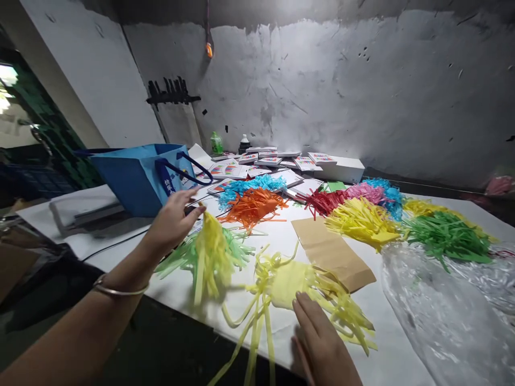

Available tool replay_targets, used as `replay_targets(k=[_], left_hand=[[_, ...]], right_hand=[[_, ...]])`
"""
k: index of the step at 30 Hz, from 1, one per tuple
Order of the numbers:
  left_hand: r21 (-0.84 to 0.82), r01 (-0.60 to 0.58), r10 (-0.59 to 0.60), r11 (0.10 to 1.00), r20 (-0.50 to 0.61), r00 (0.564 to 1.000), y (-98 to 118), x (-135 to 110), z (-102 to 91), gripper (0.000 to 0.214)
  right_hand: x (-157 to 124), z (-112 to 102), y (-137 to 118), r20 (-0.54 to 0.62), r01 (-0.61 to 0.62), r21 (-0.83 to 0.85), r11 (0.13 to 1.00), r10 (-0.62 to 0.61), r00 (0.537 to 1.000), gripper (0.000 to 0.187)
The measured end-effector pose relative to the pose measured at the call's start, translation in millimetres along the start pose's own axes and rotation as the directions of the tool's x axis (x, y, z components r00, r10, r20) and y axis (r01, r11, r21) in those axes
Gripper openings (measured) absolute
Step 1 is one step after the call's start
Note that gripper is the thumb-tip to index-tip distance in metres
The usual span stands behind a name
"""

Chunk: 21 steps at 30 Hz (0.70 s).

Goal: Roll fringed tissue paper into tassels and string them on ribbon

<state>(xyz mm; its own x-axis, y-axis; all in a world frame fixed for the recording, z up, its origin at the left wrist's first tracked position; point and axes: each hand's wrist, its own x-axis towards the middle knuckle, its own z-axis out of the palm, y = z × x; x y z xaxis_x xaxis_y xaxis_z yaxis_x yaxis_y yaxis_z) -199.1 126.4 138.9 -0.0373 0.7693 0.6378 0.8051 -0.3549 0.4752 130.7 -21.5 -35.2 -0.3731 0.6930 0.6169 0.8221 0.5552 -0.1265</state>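
- A bunch of pale yellow paper strips point(211, 252) is pinched at its top end between the thumb and fingertips of the left hand point(175, 220). The grip is closed on it, and the bunch is held just above the table with its strips hanging down.
- A metal bangle point(120, 290) is worn on the left wrist.
- Beneath and behind the lifted bunch, a fan of light green strips point(177, 262) is spread on the white table point(277, 233).
- The right hand point(322, 343) is laid flat and open at the near edge of the table, with nothing gripped. Its fingertips are rested on the near side of a pile of pale yellow strips point(287, 281), which lies flat at the front middle of the table with loose ends trailing over the edge.
- A brown envelope point(333, 252) is laid just beyond that pile, touching it.
- Farther back, heaps of cut strips are set side by side: light blue strips point(245, 187), orange strips point(253, 206), red strips point(322, 201), pink strips point(364, 192), bright yellow strips point(362, 220) and dark green strips point(446, 236).
- A clear plastic sheet point(442, 316) is spread over the near right of the table.
- A blue bag point(137, 179) is stood at the left, just behind the left hand.
- Small printed boxes point(269, 161) are stacked near the wall, with a green bottle point(216, 143) beside them.
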Motion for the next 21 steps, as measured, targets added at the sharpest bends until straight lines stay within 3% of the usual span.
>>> replay_targets(k=[2, 4, 5, 6, 7, 8, 10, 14, 17, 19, 21], left_hand=[[0.084, -0.119, 0.12, 0.989, -0.002, 0.993, 4, 0, 12.0, 0.038], [0.009, -0.277, 0.273, 0.961, 0.158, 0.949, 25, -29, 36.8, 0.038], [-0.049, -0.353, 0.351, 0.934, 0.3, 0.887, 39, -50, 51.3, 0.039], [-0.125, -0.442, 0.451, 0.888, 0.423, 0.786, 53, -71, 65.6, 0.041], [-0.208, -0.519, 0.54, 0.829, 0.541, 0.645, 66, -91, 78.6, 0.047], [-0.262, -0.568, 0.591, 0.78, 0.606, 0.532, 76, -108, 89.7, 0.054], [-0.301, -0.593, 0.608, 0.746, 0.67, 0.425, 87, -127, 105.5, 0.061], [-0.207, -0.541, 0.496, 0.815, 0.732, 0.467, 69, -118, 118.0, 0.046], [-0.055, -0.506, 0.353, 0.861, 0.781, 0.515, 39, -100, 112.7, 0.038], [0.11, -0.463, 0.228, 0.88, 0.757, 0.613, 26, -96, 100.2, 0.047], [0.147, -0.413, 0.207, 0.899, 0.688, 0.696, 28, -104, 83.9, 0.052]], right_hand=[[22, 12, 0, 0.084, 0.021, -0.049, 0.999, -0.017, 0.996, 0.053], [36, 22, 2, 0.143, 0.022, -0.103, 0.994, -0.008, 0.99, 0.052], [38, 25, 4, 0.16, 0.025, -0.132, 0.991, -0.004, 0.987, 0.053], [37, 27, 6, 0.166, 0.035, -0.162, 0.986, -0.008, 0.986, 0.054], [34, 27, 8, 0.16, 0.05, -0.19, 0.98, -0.019, 0.987, 0.053], [28, 26, 11, 0.15, 0.069, -0.221, 0.973, -0.036, 0.988, 0.052], [12, 17, 19, 0.14, 0.136, -0.279, 0.95, -0.1, 0.985, 0.053], [-30, -5, 35, 0.128, 0.285, -0.348, 0.893, -0.256, 0.958, 0.053], [-57, -13, 37, 0.024, 0.232, -0.362, 0.903, -0.24, 0.971, 0.034], [-69, -16, 33, -0.038, 0.192, -0.335, 0.923, -0.217, 0.975, 0.035], [-74, -18, 26, -0.109, 0.125, -0.255, 0.959, -0.157, 0.982, 0.03]])
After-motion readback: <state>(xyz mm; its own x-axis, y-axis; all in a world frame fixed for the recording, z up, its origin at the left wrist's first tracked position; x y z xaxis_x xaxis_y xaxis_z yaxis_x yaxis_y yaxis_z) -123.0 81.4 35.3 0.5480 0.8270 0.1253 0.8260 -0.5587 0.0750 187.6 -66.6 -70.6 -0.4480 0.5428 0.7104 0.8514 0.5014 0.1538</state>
